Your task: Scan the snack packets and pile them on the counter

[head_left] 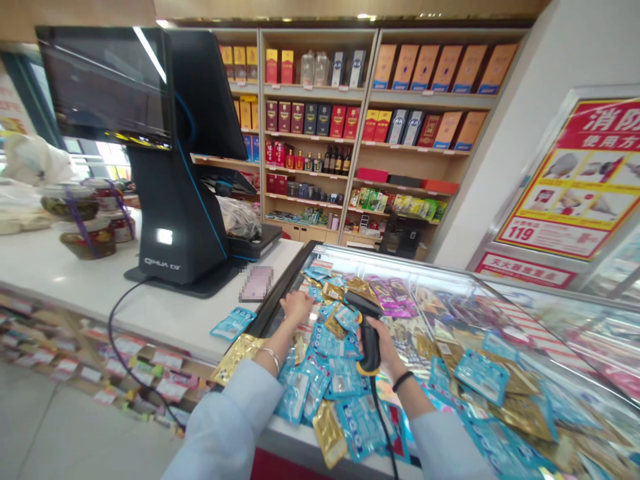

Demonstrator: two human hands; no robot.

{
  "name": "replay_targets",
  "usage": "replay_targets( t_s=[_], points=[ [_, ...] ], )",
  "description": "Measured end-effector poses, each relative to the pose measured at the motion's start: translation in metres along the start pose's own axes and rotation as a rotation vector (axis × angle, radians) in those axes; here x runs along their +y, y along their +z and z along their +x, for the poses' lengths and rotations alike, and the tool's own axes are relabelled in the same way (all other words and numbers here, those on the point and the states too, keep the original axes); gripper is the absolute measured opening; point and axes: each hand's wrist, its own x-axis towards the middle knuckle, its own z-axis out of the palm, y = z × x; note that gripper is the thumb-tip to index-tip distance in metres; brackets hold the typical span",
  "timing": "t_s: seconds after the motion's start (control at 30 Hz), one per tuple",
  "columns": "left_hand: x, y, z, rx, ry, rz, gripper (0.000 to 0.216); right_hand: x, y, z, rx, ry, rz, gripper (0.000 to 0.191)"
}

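Head camera, right hand [386, 340]: wrapped round the grip of the scanner [371, 345], which I see among the blue packets [331, 341] heaped on the glass-topped case [400, 263].
Left hand [297, 307]: fingers curled down at the heap, on the side toward the desk [190, 320]; I can't tell whether they pinch anything.
Cord [381, 421]: runs from the grip over the near packets; if it drags, I'd expect it to sweep some off.
Near edge: a gold packet [330, 433] and blue ones lie right at it; one nudge could tip them over.
Wrappers: shiny and overlapping; glare or a covered code might, I judge, spoil a reading.
Lone blue packet [233, 324]: on the desk, apart from the heap; easily missed, I think.
Scanner looks: black body, yellow-orange trim, dark head.
Packet looks: flat, crinkled, pale print on blue; purple packets [393, 297] beyond.
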Motion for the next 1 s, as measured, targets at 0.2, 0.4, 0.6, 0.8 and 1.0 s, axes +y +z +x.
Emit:
replay_targets(
  t_s=[0.2, 0.4, 0.6, 0.8, 1.0],
  points=[
    [0.006, 0.001, 0.004, -0.005, -0.033, -0.101, 0.018, -0.002, 0.000, -0.001, -0.008, 0.009, 0.010, 0.041],
    [-0.002, -0.002, 0.012, 0.038, -0.003, -0.278, 0.014, -0.001, -0.001, 0.001, -0.011, -0.006, 0.018, 0.041],
    [-0.017, 0.004, 0.022, 0.219, -0.077, -0.611, 0.015, -0.004, -0.001, 0.000, -0.010, -0.021, 0.050, 0.041],
    [-0.021, 0.010, 0.026, 0.288, -0.111, -0.715, 0.052, -0.009, 0.001, -0.002, -0.023, -0.057, 0.022, 0.041],
    [-0.018, -0.002, 0.023, 0.331, -0.043, -0.862, 0.043, -0.014, 0.001, -0.005, -0.064, -0.110, -0.004, 0.040]
  ],
)
